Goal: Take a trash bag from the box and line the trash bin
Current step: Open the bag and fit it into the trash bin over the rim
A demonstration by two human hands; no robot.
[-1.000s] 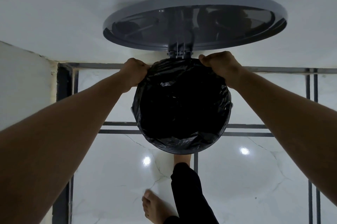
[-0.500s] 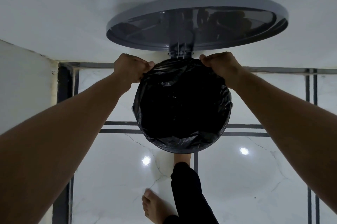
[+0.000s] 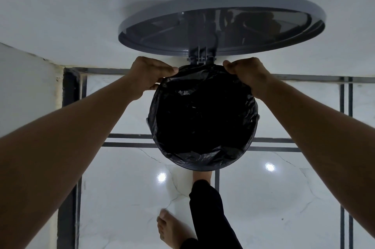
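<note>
Looking straight down: your left hand (image 3: 149,75) pinches the far-left edge of the black trash bag (image 3: 203,114), thumb laid along the top of the plastic and the fingers (image 3: 151,86) curled beneath it. Your right hand (image 3: 246,73) grips the far-right edge of the same bag, fingers folded over the plastic; how they sit on the underside is hidden. Both hands are at the far side of the opening, one each side of the hinge (image 3: 200,59).

The bag sits inside the trash bin (image 3: 203,168), its mouth spread wide. On the near side the plastic is folded outward over the rim in wrinkled gathers. On the far side, between your hands, the edge is loose and raised, with a slack fold sagging inward.

The grey lid (image 3: 221,27) stands open beyond the bin, its underside facing you, against a white wall (image 3: 60,5).

Near edge of bin: your foot in a black trouser leg (image 3: 207,208) reaches under the bin; whether it touches a pedal is hidden. The other bare foot (image 3: 174,230) rests on the glossy white marble floor (image 3: 263,198) with dark inlaid strips.
</note>
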